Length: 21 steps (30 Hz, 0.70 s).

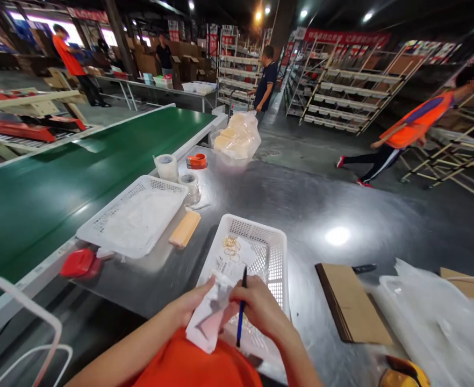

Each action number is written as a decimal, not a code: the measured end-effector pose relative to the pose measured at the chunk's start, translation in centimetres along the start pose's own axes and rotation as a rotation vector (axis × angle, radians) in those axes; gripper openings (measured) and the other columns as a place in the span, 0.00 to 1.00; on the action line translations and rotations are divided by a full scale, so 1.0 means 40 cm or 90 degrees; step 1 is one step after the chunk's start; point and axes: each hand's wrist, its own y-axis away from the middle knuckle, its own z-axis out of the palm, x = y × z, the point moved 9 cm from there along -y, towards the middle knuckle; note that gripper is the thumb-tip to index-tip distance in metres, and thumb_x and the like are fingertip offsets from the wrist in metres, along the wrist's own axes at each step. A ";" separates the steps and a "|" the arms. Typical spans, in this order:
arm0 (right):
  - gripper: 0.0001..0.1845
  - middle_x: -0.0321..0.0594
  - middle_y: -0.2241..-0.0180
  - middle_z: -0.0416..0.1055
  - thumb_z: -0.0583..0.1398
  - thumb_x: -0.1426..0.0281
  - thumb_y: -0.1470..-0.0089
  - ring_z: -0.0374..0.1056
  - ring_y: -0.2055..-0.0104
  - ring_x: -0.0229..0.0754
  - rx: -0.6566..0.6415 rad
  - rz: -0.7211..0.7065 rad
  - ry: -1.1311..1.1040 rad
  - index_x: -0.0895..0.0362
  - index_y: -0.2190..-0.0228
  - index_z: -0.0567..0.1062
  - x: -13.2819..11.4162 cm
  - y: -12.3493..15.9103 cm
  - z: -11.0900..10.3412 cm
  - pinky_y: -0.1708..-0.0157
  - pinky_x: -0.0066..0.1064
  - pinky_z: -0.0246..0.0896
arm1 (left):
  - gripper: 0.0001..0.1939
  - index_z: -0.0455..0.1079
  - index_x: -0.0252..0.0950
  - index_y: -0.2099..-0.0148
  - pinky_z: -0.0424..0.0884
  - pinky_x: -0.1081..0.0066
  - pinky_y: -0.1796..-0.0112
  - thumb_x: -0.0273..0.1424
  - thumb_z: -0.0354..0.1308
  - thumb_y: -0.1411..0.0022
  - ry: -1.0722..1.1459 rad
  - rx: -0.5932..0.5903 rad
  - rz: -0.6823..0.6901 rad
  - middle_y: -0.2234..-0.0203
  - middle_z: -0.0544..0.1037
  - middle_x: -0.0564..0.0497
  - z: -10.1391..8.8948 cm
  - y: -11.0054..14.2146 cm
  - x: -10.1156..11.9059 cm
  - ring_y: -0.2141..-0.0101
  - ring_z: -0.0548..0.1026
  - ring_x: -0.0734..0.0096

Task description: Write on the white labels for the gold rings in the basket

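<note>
My left hand [191,302] is closed around a folded white paper [205,332], held above the near end of a white perforated basket [278,252]. In my right hand [261,306] is a blue pen [241,317] with a dark upper end, standing nearly upright between the fingers. The fingers of that hand also meet the paper's right side. Inside the basket lie several yellowish rubber bands [231,246] and some white slips [245,252]. My hands and the paper hide part of the basket.
To the left are a second white basket [84,232], clear tape rolls [167,167], an orange tape dispenser [196,160] and a red object [78,262]. A green conveyor [112,166] runs alongside. Flat cardboard [356,303] and plastic bags [442,317] lie right. People stand or walk beyond.
</note>
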 end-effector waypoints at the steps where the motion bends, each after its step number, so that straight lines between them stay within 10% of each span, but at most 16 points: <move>1: 0.12 0.36 0.77 0.71 0.56 0.76 0.55 0.64 0.71 0.40 -0.009 -0.024 0.034 0.52 0.74 0.79 -0.022 -0.016 0.009 0.68 0.29 0.55 | 0.28 0.74 0.24 0.58 0.72 0.66 0.67 0.48 0.52 0.40 -0.008 -0.011 -0.032 0.73 0.79 0.39 0.013 -0.002 -0.018 0.71 0.77 0.59; 6: 0.12 0.42 0.55 0.74 0.58 0.75 0.56 0.66 0.53 0.48 0.120 -0.061 0.006 0.54 0.68 0.78 -0.052 -0.064 0.034 0.53 0.37 0.58 | 0.36 0.73 0.29 0.55 0.72 0.60 0.65 0.58 0.52 0.47 -0.005 -0.063 -0.094 0.72 0.79 0.42 0.051 0.011 -0.063 0.69 0.77 0.54; 10: 0.11 0.47 0.51 0.71 0.58 0.68 0.50 0.65 0.48 0.49 0.325 0.089 -0.167 0.56 0.62 0.74 0.046 -0.011 -0.001 0.49 0.42 0.59 | 0.30 0.73 0.29 0.56 0.71 0.61 0.61 0.53 0.53 0.43 0.030 -0.051 -0.059 0.68 0.80 0.41 0.026 0.017 -0.052 0.68 0.78 0.58; 14: 0.07 0.43 0.60 0.77 0.58 0.67 0.49 0.70 0.53 0.49 0.301 0.222 -0.335 0.54 0.67 0.75 0.124 0.032 0.050 0.52 0.43 0.62 | 0.26 0.73 0.28 0.56 0.71 0.63 0.61 0.48 0.53 0.40 0.024 -0.033 -0.068 0.67 0.80 0.41 0.004 0.008 -0.060 0.67 0.79 0.58; 21: 0.04 0.42 0.63 0.77 0.60 0.69 0.50 0.67 0.49 0.51 0.302 0.181 -0.317 0.53 0.73 0.75 0.096 0.035 0.078 0.50 0.45 0.59 | 0.24 0.73 0.25 0.62 0.70 0.65 0.64 0.44 0.48 0.36 -0.011 -0.004 -0.089 0.74 0.80 0.40 0.013 0.005 -0.076 0.72 0.78 0.61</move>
